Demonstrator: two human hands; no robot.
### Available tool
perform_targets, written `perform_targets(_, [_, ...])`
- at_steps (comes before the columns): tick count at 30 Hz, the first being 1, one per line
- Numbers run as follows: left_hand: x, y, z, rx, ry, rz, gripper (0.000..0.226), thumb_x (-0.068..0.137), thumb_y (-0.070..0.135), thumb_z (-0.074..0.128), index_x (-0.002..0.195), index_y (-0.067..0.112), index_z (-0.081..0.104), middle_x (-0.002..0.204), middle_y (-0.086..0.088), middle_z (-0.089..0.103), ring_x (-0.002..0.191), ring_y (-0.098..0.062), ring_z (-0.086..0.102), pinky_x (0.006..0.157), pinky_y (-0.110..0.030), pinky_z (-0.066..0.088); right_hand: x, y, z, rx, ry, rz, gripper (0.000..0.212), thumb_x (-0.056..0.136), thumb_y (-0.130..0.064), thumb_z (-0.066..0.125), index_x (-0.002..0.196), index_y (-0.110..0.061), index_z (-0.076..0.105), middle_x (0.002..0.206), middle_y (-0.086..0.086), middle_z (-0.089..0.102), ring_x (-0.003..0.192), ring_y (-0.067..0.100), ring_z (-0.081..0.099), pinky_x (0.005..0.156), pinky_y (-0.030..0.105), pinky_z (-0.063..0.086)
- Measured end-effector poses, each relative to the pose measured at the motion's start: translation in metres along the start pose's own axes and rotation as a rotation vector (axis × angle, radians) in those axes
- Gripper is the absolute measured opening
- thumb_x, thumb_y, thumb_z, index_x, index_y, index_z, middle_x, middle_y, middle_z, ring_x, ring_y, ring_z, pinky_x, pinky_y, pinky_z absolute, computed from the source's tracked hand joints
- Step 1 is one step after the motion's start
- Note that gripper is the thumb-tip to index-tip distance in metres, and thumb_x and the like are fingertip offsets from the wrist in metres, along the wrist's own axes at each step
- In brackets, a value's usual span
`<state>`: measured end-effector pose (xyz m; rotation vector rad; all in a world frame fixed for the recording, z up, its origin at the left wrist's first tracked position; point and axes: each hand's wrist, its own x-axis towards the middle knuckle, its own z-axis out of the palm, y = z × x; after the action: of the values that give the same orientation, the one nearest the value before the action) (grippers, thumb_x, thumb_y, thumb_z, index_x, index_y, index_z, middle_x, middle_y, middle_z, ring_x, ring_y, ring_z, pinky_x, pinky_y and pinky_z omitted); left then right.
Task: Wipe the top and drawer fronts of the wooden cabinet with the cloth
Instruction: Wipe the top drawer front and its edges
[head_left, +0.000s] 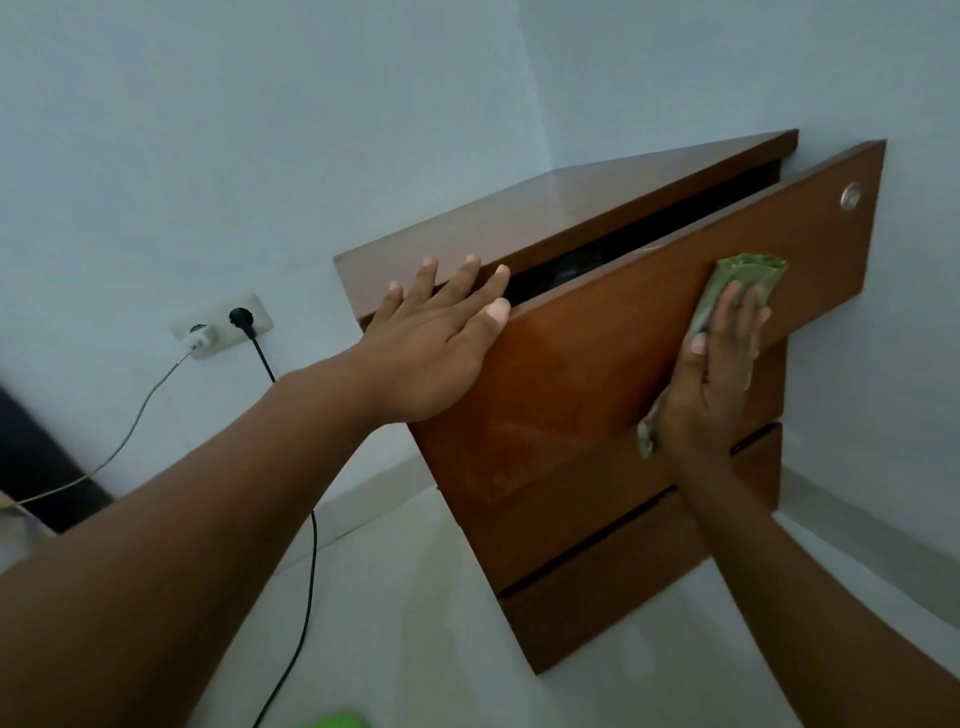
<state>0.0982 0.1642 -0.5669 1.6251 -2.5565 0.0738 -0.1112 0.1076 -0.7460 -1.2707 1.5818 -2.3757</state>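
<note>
The drawer-front step is under way. The right hand (711, 384) is pressing a folded, pale green cloth (748, 273) flat against the glossy reddish-brown top drawer front (597, 364), fingers straight and spread rather than curled round it. The cloth is sitting right of the panel's centre, with one end trailing below the palm. The left hand (441, 338) is lying open, fingers straight, over the drawer's upper left corner and appears to be steadying it, since the drawer is standing slightly pulled out with a dark gap behind it.

I judge the next move is going to need strokes across the rest of this panel, then down onto the two lower wooden drawer fronts (597, 540). The pressure should stay even so the drawer does not slide.

Nearest, the pale tiled floor (415, 623) is carrying a black cable (311, 545). It is running up to a white wall socket (223, 325). Farther back, the brown wooden cabinet top (545, 208) is meeting the light blue-grey walls (260, 130) in the corner.
</note>
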Motion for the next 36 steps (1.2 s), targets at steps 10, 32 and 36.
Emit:
perform_targets(10, [-0.001, -0.004, 0.011, 0.123, 0.163, -0.016, 0.068, 0.093, 0.063, -0.006, 0.158, 0.043, -0.001, 0.168, 0.010, -0.008, 0.151, -0.017, -0.023, 0.122, -0.048, -0.016, -0.008, -0.043, -0.018, 0.066, 0.156, 0.163, 0.044, 0.093, -0.003, 0.051, 0.135, -0.015, 0.055, 0.134, 0.002, 0.056, 0.123, 0.012, 0.052, 0.097, 0.013, 0.045])
perform_targets(32, [0.007, -0.008, 0.007, 0.028, 0.078, -0.074, 0.081, 0.080, 0.076, -0.011, 0.156, 0.048, -0.001, 0.166, 0.014, -0.013, 0.150, -0.013, -0.026, 0.122, -0.049, -0.015, 0.022, -0.048, 0.026, -0.154, -0.157, -0.362, 0.053, 0.102, -0.020, 0.031, 0.154, -0.017, 0.023, 0.164, 0.004, 0.013, 0.152, 0.023, 0.000, 0.123, 0.043, 0.000])
perform_targets(36, [0.008, -0.010, 0.008, 0.023, 0.080, -0.073, 0.082, 0.078, 0.079, -0.012, 0.155, 0.050, -0.001, 0.166, 0.015, -0.014, 0.149, -0.012, -0.027, 0.122, -0.047, -0.016, 0.054, -0.014, 0.011, -0.144, -0.099, -0.253, 0.052, 0.104, -0.022, 0.026, 0.155, -0.021, 0.017, 0.164, -0.002, 0.009, 0.152, 0.018, -0.002, 0.122, 0.040, -0.001])
